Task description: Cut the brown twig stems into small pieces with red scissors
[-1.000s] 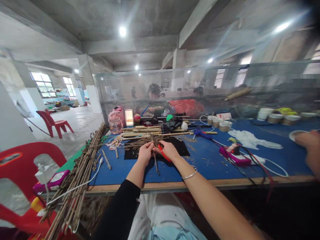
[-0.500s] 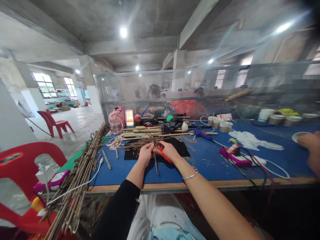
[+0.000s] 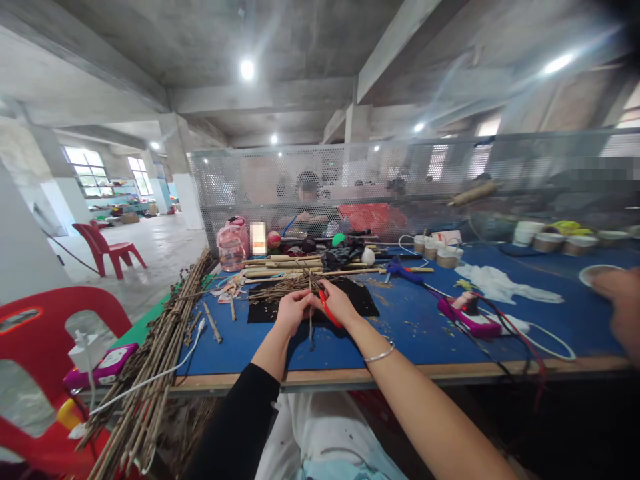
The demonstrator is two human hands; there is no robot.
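Note:
My left hand (image 3: 290, 315) is closed on a thin brown twig (image 3: 311, 328), which stands nearly upright between my two hands. Red-handled scissors (image 3: 329, 312) sit in my right hand (image 3: 342, 303), whose fingers meet those of the left around the twig. The scissor blades are hard to make out among the twigs. Just beyond my hands, a pile of short twigs (image 3: 273, 291) lies on a black cloth (image 3: 369, 307) spread over the blue tabletop (image 3: 400, 343).
Long stems (image 3: 163, 347) hang over the table's left end, crossed by a white cable (image 3: 170, 365). A blue glue gun (image 3: 403, 271) and a purple power strip (image 3: 470, 319) lie to the right. Another person's hand (image 3: 623, 300) is near a white bowl (image 3: 593, 275) at far right.
The twig has turned more upright between my hands. My left fingers have shifted slightly, and the scissors stay in my right hand.

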